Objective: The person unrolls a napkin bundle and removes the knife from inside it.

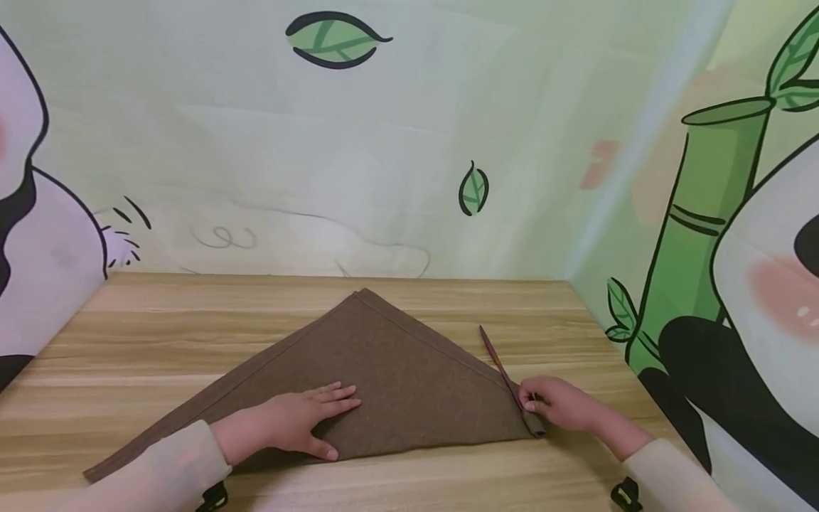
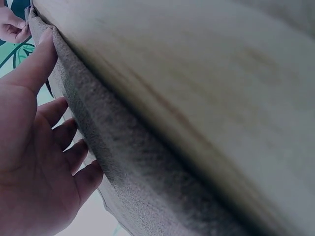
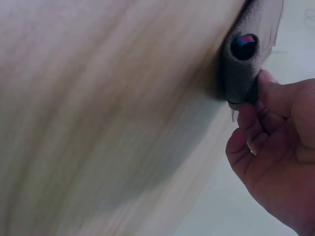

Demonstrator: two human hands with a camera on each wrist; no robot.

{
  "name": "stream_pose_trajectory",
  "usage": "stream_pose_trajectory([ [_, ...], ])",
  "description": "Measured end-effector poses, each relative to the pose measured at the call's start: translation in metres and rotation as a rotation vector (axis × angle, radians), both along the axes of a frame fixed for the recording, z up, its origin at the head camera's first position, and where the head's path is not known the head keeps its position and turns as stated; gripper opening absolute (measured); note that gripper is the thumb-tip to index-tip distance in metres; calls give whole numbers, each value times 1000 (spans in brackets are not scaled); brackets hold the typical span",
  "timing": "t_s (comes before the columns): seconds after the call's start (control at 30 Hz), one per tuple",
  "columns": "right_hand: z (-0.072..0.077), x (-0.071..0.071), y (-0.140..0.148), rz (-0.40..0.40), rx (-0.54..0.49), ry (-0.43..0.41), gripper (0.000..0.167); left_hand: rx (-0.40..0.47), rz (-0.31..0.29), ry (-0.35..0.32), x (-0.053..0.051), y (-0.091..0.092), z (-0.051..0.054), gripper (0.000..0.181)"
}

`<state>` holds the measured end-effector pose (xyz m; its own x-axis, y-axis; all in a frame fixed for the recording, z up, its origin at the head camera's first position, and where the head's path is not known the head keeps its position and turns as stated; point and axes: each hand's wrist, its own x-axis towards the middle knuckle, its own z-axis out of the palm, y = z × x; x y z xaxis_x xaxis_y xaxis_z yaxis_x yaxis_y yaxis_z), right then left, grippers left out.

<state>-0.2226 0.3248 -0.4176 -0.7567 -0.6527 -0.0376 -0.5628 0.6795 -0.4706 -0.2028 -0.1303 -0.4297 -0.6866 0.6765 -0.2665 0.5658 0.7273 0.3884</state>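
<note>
A brown cloth [image 1: 409, 377] lies folded in a triangle, its peak pointing away from me. My left hand [image 1: 301, 419] rests on it with fingers spread; in the left wrist view the thumb and fingertips touch the cloth [image 2: 113, 132]. At the right corner, a slim, pointed, purplish stick [image 1: 495, 355], much like a chopstick, lies across the cloth. The corner is turned over its near end, which shows inside the fold [image 3: 241, 73] in the right wrist view. My right hand [image 1: 563, 404] pinches the folded corner between thumb and fingers.
The wooden table [image 1: 192, 306] extends around the cloth and ends at a printed wall [image 1: 384, 178] behind. Panda and bamboo drawings [image 1: 716, 171] cover the side panels left and right.
</note>
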Motion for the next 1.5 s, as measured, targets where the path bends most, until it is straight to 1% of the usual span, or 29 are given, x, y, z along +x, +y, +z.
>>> stream_pose_trajectory([
  [0.17, -3, -2, -6, 12, 26, 3, 13, 5, 0, 5, 0, 0, 0, 84],
  [0.4, 1, -3, -12, -20, 82, -1, 16, 0, -1, 11, -1, 0, -1, 84],
  [0.63, 6, -1, -8, -47, 68, -25, 18, 4, 4, -10, 1, -1, 0, 84],
  [0.77, 8, -2, -2, -53, 67, -38, 16, 2, 2, 4, 1, -1, 0, 84],
  [0.9, 8, -3, 8, -67, 26, -74, 16, 4, -1, 7, 0, -1, -1, 84],
  [1.03, 6, -3, 19, -72, -52, -127, 17, 7, -7, 9, 0, -2, -2, 84],
  [1.17, 4, -2, 25, -61, -140, -214, 16, 4, -10, 12, 0, -1, -2, 84],
  [1.23, 3, -1, 26, -73, -168, -252, 15, 4, -10, 11, -1, -1, -2, 85],
  [1.37, 1, 0, 26, -134, -170, -276, 17, 8, -10, 10, 0, -1, -1, 85],
  [1.5, 1, 0, 28, -198, -127, -261, 27, 8, -15, 10, -1, -1, -1, 85],
])
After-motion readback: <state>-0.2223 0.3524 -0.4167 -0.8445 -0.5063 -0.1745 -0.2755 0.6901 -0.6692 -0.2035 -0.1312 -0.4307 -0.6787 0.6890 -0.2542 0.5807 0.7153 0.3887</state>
